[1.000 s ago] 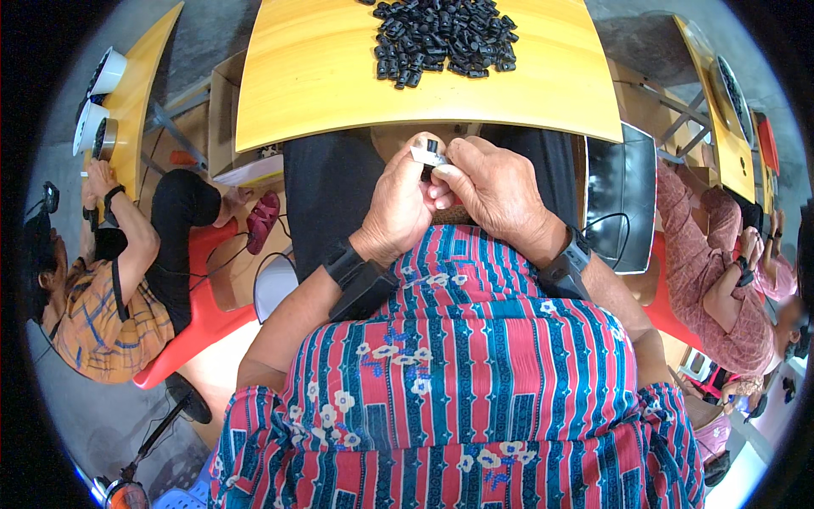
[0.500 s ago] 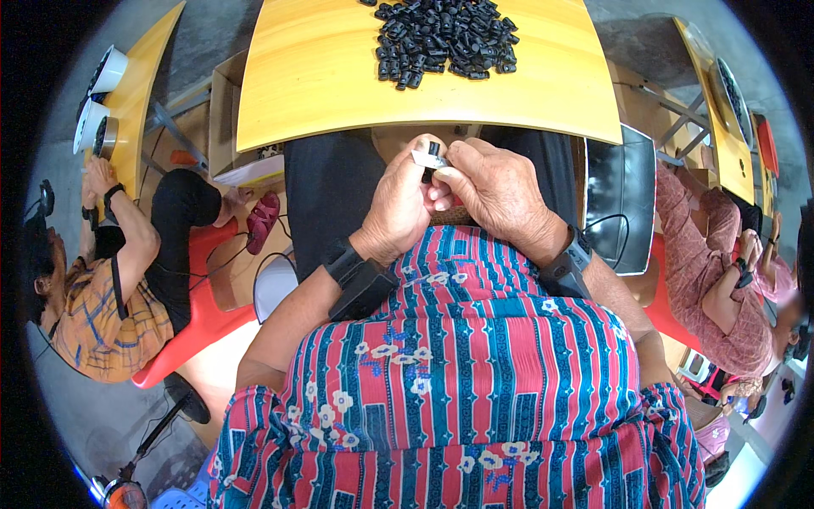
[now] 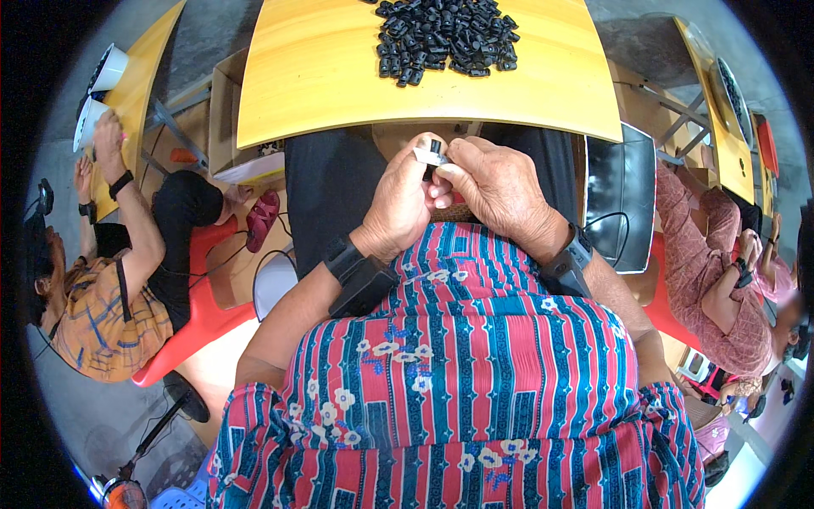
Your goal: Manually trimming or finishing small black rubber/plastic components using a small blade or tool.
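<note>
Just beyond the front edge of the yellow table, above my lap, both hands are close together. Between thumb and fingers, my left hand point(image 3: 395, 204) pinches a small black plastic piece point(image 3: 435, 146). Against that piece, my right hand point(image 3: 502, 188) grips a small silvery-white piece point(image 3: 429, 158) between thumb and forefinger; its exact kind is too small to tell. The fingers partly cover both items. On the table lies a heap of small black plastic parts point(image 3: 441, 38), similar in colour to the piece I hold.
The yellow table point(image 3: 314, 93) stands before me. A cardboard box point(image 3: 225, 110) is at its left, a black-lined box point(image 3: 617, 199) at its right. On the left a co-worker point(image 3: 110, 322) sits at another table with white tubs point(image 3: 89, 123); more people sit on the right.
My hands stay in nearly the same place, with the pieces shifted very slightly. The co-worker on the left has raised one hand toward the white tub.
</note>
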Demonstrator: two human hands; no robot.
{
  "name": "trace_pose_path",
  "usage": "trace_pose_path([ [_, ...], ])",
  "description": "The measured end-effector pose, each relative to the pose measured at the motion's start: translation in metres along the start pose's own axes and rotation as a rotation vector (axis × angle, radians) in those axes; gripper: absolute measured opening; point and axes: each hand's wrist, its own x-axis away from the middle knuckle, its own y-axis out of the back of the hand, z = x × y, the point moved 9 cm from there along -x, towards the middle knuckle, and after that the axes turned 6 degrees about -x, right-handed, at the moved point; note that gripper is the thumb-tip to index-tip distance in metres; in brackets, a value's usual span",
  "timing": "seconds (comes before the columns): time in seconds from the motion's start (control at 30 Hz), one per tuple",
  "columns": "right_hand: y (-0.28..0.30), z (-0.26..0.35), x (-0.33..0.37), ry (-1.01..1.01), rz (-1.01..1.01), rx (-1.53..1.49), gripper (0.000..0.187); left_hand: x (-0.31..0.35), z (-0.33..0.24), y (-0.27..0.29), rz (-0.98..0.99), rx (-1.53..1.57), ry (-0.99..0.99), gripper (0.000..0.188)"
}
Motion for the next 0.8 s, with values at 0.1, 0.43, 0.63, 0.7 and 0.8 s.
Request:
trace_pose_path([
  [0.1,-0.0019,-0.0016,0.0003,-0.005,-0.003,-0.027,0.019,-0.0007,0.0007,0.0029,-0.01,-0.013,-0.003,0.024],
  [0.43,-0.004,-0.0057,-0.0002,-0.053,-0.022,0.011,0.018,-0.0007,0.0012,0.0036,-0.054,-0.095,-0.002,0.025],
  [0.63,-0.0012,0.0009,0.0009,0.032,-0.026,0.004,0.021,0.001,-0.0023,-0.0024,0.054,0.029,-0.019,0.022],
  [0.7,-0.002,0.0006,0.0005,0.036,-0.016,0.015,0.022,0.0012,-0.0029,-0.0025,0.048,0.013,-0.021,0.023],
  [0.8,-0.0009,0.0018,0.0006,0.038,-0.023,0.005,0.022,0.0014,-0.0041,-0.0033,0.022,-0.018,-0.028,0.025],
])
